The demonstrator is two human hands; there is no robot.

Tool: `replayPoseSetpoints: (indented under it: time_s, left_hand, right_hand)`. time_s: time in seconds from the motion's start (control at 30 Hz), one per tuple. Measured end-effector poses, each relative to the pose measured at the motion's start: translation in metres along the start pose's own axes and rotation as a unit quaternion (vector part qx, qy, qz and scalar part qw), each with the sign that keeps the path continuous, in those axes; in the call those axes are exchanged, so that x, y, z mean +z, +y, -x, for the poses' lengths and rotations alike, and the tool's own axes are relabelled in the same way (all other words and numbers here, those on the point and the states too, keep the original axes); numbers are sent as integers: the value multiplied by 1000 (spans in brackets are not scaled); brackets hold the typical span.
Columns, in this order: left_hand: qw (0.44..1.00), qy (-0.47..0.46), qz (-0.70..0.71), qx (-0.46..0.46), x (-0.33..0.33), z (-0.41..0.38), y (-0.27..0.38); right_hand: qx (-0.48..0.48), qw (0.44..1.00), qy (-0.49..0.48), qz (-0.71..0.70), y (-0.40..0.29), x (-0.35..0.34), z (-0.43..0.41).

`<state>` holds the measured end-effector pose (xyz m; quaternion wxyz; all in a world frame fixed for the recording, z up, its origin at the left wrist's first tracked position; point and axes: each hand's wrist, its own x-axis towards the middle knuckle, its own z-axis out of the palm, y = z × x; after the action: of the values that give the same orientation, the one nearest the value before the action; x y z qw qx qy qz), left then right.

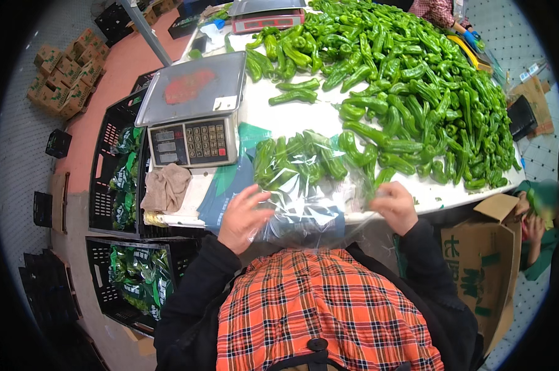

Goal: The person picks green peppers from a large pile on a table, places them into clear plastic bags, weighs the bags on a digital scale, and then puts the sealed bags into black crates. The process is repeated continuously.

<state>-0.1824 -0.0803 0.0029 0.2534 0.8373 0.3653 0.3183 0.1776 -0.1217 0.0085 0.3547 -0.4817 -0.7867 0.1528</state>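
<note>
Before me at the table's front edge lies a clear plastic bag [302, 204] with several green peppers [302, 160] in its far part. The near part of the bag is loose and shiny, hanging towards my apron. My right hand [394, 206] has its fingers closed on the bag's right edge. At the left side of the bag is my left hand [244, 217], fingers slightly spread and touching the film. Whether it grips the film is hard to see. The bag rests partly on a blue and green printed sheet [228, 185].
A large heap of green peppers [418, 88] covers the table's right side. Left stand a weighing scale [193, 106] and a brown cloth [167, 187]. Black crates [117, 167] hold packed bags. A cardboard box [479, 264] is at right, beside another person's hands [532, 227].
</note>
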Motion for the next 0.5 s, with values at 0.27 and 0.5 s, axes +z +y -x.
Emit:
replayPoseSetpoints:
  time_s: [0.27,0.5]
  left_hand:
    - [904,314,270,-108,-27,-112,-11]
    - [833,371,369,-181,-14,-132,-23]
  right_hand:
    - [39,939,190,-282,14,-25,-130]
    - [126,876,183,-427,23,-11,-158]
